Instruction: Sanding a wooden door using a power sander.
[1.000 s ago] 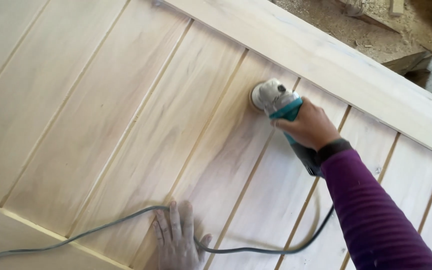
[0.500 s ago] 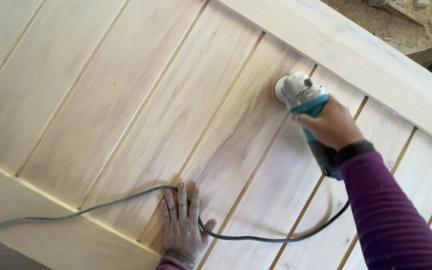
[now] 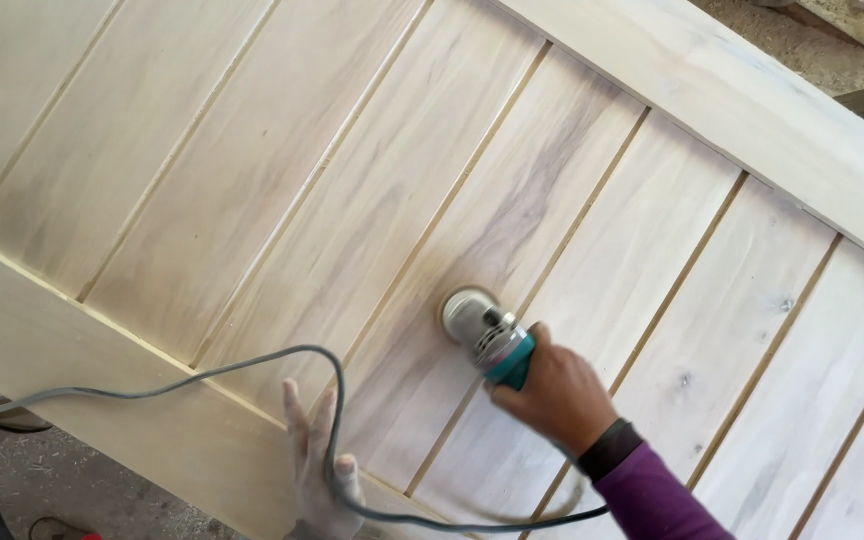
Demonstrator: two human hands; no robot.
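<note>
- Grey cord (image 3: 132,388) runs in from nine o'clock over the lower rail (image 3: 72,340) and loops past the left hand; judged from here, it is best kept behind the tool and off the strip being worked.
- Left hand (image 3: 318,470) lies at about six o'clock, palm down on the panel (image 3: 282,170), fingers spread flat and gripping nothing; the cord crosses over them. As a brace it looks sound, though it would be safer clear of that loop.
- Sander (image 3: 484,332) sits just right of centre, its round pad on a board beside a groove (image 3: 512,310). For an even finish the pad should probably stay flat, move along the grain and not dip an edge into the groove.
- Right hand (image 3: 555,398), at about five o'clock, is wrapped tight round the sander's teal body, purple sleeve (image 3: 652,495) behind it. Light, steady pressure seems wiser than leaning on it.
- Top rail (image 3: 752,110) crosses towards two o'clock, well apart from the tool.
</note>
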